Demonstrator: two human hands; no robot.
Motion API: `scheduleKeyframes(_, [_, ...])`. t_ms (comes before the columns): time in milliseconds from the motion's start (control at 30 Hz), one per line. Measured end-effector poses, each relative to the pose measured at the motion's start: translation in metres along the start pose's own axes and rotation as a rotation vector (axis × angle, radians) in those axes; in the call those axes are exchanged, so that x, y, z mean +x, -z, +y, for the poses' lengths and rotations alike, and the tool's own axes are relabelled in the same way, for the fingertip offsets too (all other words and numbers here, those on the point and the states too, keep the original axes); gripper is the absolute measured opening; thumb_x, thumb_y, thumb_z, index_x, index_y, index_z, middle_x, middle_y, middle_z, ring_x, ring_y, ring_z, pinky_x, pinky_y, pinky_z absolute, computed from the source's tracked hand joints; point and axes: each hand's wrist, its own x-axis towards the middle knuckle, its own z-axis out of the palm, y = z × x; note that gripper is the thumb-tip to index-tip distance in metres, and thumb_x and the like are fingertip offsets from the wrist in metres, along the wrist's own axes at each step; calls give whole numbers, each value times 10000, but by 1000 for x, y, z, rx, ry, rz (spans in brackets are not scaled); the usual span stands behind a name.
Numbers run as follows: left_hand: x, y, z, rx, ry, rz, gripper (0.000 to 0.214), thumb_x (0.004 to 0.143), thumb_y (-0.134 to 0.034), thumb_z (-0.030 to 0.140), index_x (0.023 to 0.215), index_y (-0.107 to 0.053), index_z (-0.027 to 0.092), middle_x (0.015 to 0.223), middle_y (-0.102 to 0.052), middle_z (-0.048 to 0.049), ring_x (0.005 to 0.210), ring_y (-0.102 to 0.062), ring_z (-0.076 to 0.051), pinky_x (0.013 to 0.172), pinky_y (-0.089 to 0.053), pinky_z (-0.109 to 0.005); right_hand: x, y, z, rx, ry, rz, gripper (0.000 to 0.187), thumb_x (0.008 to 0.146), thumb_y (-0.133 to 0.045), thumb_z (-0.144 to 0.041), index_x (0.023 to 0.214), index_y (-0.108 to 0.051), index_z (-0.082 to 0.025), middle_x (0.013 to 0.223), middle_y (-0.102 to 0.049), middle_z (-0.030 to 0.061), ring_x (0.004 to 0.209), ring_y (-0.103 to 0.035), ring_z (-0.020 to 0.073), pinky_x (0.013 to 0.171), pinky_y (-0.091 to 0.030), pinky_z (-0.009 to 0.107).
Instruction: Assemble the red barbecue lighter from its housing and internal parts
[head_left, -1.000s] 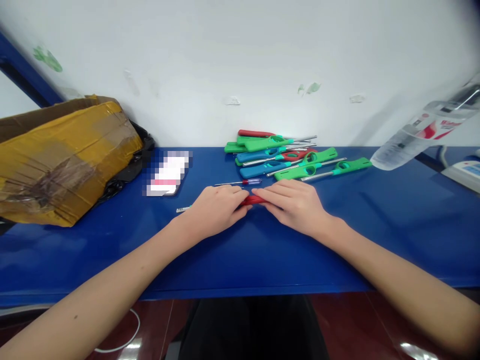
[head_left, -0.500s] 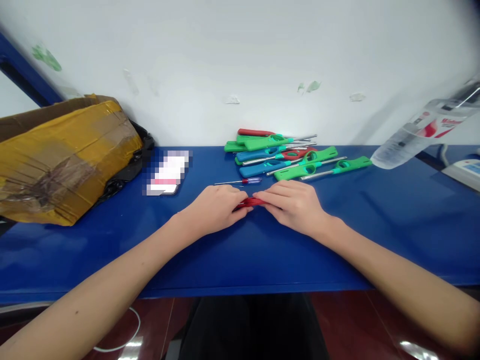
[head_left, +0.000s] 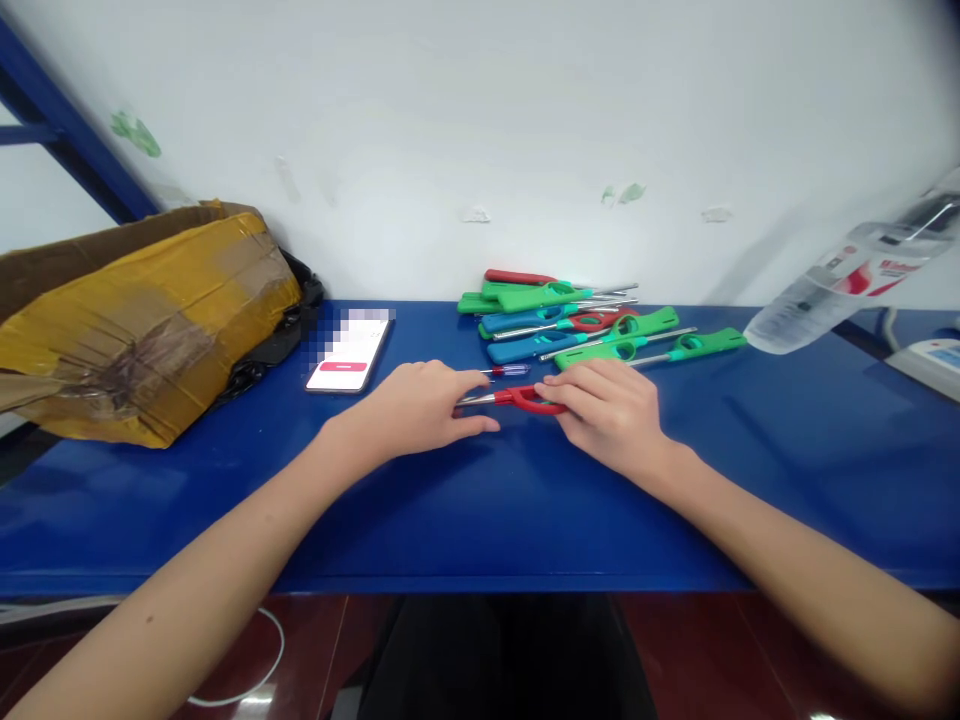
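At frame centre my right hand (head_left: 611, 412) is clasping the red gas lighter (head_left: 529, 399) by its handle; my left hand (head_left: 420, 412) is covering its nozzle, and I cannot tell its grip. Pressing it flat on the workbench (head_left: 525, 520) seems steadiest.

Both forearms reach forward, angling inward. The left hand (head_left: 420, 408) lies palm down, fingers loosely stretched. The right hand (head_left: 611, 410) faces down too, fingers curled, grip closed.
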Motion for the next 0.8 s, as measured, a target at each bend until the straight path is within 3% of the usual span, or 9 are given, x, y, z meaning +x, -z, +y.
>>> scheduleKeyframes(133, [-5,13,-22,-222,-7,-209,342,976,-495,466,858,-682,205,678,-651,4,559,-568,-130,499,-333,-248,-1,1,2,-69,-46,3,181,816,-573,-38,778,-619,-209,766,-724,27,729,-650,185,625,-435,308])
scheduleKeyframes(233, [-4,10,-23,-270,-53,-175,359,1007,-442,413,819,-663,202,645,-622,15,519,-515,-112,503,-321,-249,-3,-1,0,-123,-110,-70,239,771,-526,-7,887,-633,-187,830,-711,55,739,-633,199,639,-438,315])
scheduleKeyframes(367, [-2,3,-10,-58,-44,-60,319,1002,-462,363,799,-636,189,635,-594,1,531,-485,-128,516,-284,-265,-6,-2,-3,-206,-195,-247,437,748,-493,-6,1138,-618,-157,975,-681,85,667,-592,181,564,-401,301])
scheduleKeyframes(467, [-1,3,-5,93,-16,-43,335,1009,-435,346,788,-621,174,686,-613,-30,583,-521,-152,534,-277,-276,-7,-2,-4,-192,-188,-350,345,762,-508,-26,1050,-638,-164,914,-683,62,642,-578,169,565,-382,289])
scheduleKeyframes(600, [-2,8,-9,118,-10,-87,311,1008,-436,337,815,-623,181,745,-639,-39,648,-561,-168,566,-305,-275,-7,-2,-3,-188,-99,-397,296,801,-519,-31,1033,-663,-144,702,-641,29,625,-554,177,585,-356,292])
scheduleKeyframes(800, [-2,8,-13,99,-5,-93,293,1003,-444,344,833,-629,194,759,-645,-34,650,-556,-168,572,-312,-276,-8,-2,-1,-206,-75,-412,325,809,-522,-34,1084,-668,-130,732,-649,35,637,-544,182,615,-360,295])
